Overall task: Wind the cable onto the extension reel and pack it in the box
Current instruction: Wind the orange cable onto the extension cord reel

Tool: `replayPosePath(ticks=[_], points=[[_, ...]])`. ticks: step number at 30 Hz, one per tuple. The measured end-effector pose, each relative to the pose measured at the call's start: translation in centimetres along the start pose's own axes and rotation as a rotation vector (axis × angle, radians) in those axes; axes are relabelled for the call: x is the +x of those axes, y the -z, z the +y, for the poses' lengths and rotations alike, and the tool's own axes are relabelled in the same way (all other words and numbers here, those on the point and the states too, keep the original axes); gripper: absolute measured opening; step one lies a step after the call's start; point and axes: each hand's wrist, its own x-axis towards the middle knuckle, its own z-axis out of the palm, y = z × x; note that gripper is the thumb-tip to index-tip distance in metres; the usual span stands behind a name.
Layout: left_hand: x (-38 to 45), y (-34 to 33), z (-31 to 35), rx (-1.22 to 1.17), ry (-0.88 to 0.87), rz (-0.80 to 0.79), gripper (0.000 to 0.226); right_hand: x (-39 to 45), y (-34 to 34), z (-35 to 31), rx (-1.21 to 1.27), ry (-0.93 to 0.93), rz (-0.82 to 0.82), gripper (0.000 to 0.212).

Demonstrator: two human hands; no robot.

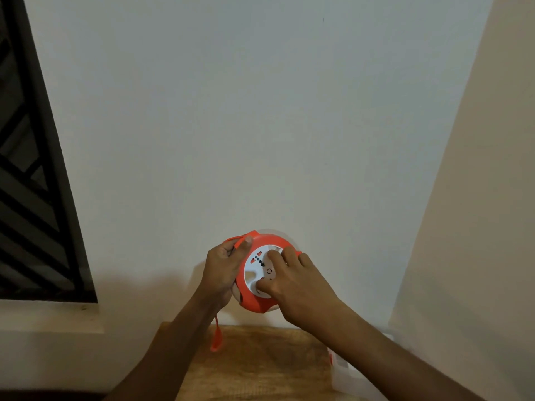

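Clearly the winding is not finished: a short end of orange cable (216, 337) hangs below the left hand (224, 270), over the wooden table (260, 366). That hand grips the rim of the extension reel (260, 273), its fingers curled round the orange edge, holding it in the air before the plain wall. The reel is round, smooth plastic with a white socket face. The right hand (298, 285) presses its fingers on this face, probably to turn it. A whitish box (344, 371), indistinct, waits at the table's right edge; packing remains.
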Motion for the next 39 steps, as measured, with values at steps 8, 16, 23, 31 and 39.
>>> replayPosePath(ticks=[8, 16, 23, 31, 39], points=[[-0.9, -0.3, -0.2, 0.018, -0.018, -0.034, 0.031, 0.5, 0.5, -0.6, -0.078, -0.026, -0.127, 0.074], [-0.3, -0.3, 0.8, 0.092, -0.061, -0.046, 0.044, 1.1, -0.6, -2.1, -0.012, -0.147, -0.094, 0.065], [-0.4, -0.4, 0.8, 0.083, -0.039, -0.042, 0.04, 1.0, -1.1, -1.9, -0.008, -0.131, -0.06, 0.064], [-0.4, 0.0, 0.1, -0.02, 0.038, -0.021, 0.036, 0.6, -0.8, 0.2, -0.028, -0.022, -0.058, 0.077], [-0.5, 0.2, -0.3, -0.008, 0.044, -0.05, 0.041, 0.6, -1.0, 1.2, -0.103, 0.088, -0.085, 0.079]])
